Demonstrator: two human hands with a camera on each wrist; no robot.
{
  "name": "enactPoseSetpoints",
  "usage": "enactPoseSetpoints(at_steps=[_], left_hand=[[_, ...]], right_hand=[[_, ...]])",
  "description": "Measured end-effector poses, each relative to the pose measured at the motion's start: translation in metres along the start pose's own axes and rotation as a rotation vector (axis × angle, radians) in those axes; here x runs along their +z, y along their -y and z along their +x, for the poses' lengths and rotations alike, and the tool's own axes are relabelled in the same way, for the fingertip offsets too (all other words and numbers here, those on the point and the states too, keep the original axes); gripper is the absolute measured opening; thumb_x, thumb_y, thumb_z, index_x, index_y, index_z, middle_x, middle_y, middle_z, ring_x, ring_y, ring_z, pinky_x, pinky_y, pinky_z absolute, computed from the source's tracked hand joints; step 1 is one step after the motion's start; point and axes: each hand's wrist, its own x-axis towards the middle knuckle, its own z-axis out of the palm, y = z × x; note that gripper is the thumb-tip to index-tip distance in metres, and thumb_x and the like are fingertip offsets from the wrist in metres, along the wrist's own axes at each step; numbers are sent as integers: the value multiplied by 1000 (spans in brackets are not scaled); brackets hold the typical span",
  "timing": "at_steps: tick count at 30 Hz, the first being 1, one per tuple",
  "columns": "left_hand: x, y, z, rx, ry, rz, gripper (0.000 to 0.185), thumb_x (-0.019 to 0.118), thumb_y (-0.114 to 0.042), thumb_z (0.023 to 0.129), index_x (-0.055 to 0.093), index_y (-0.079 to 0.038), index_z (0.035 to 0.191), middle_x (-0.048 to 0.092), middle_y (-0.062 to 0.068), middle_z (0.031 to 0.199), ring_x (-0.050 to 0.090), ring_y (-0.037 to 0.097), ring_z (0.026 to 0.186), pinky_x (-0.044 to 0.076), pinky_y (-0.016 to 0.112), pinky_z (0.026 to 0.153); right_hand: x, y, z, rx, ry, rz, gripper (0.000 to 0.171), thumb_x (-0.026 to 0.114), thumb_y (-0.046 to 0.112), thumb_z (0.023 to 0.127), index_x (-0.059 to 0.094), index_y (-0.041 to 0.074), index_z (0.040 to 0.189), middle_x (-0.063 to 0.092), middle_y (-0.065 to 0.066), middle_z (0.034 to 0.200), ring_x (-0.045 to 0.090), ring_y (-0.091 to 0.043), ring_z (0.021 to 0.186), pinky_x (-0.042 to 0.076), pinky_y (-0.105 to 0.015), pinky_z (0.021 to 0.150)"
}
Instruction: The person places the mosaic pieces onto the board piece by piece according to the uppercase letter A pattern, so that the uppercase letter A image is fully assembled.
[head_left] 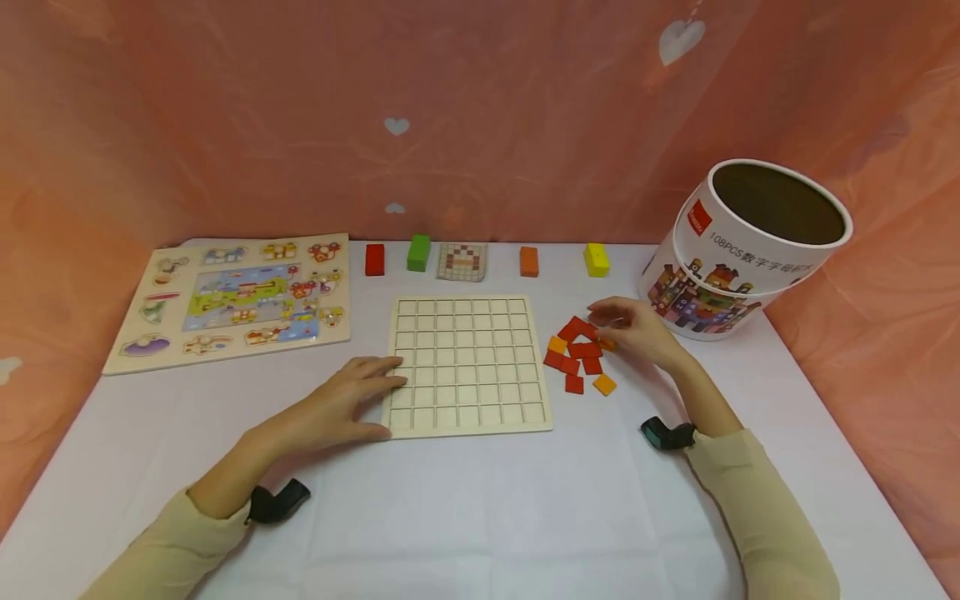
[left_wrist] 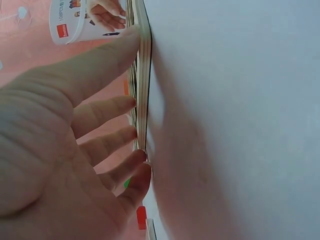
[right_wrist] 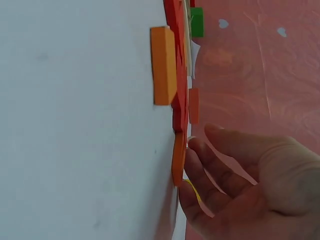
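A pale wooden grid board (head_left: pixel 467 367) with bare square cells lies on the white table. My left hand (head_left: pixel 348 402) rests at its left side, two fingertips over the rim and the thumb by the near corner. In the left wrist view the fingers (left_wrist: pixel 107 114) are spread along the board's edge (left_wrist: pixel 144 80). Right of the board lies a loose cluster of red square tiles (head_left: pixel 586 350) with a few orange ones, one orange tile (head_left: pixel 604 384) nearest me. My right hand (head_left: pixel 637 332) hovers at the cluster's right side, fingers loosely bent, thumb apart, nothing between them in the right wrist view.
A picture puzzle board (head_left: pixel 171 352) lies at the left. Along the back stand a red block (head_left: pixel 375 260), a green block (head_left: pixel 418 253), a small pattern card (head_left: pixel 461 262), an orange block (head_left: pixel 528 262) and a yellow block (head_left: pixel 597 260). A large white bucket (head_left: pixel 731 258) stands back right.
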Motion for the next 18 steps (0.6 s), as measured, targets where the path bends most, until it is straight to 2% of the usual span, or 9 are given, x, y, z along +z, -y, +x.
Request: enactPoseSetpoints(at_steps=[13, 18], left_hand=[[2, 3, 0, -44, -9, -109, 60, 86, -25, 79, 63, -7, 131, 39, 17, 153, 30, 37, 140, 31, 58, 109], [2, 5, -1, -54, -9, -128, 59, 86, -26, 78, 63, -8, 130, 38, 16, 153, 28, 37, 141, 30, 58, 110]], right_hand=[[3, -3, 10, -7, 60, -41, 38, 69, -5, 89, 59, -8, 126, 62, -23, 109, 53, -33, 94, 45, -18, 79], [3, -3, 14, -45, 21, -48, 38, 68, -8, 88, 57, -9, 124, 59, -23, 102, 51, -30, 88, 45, -16, 76]])
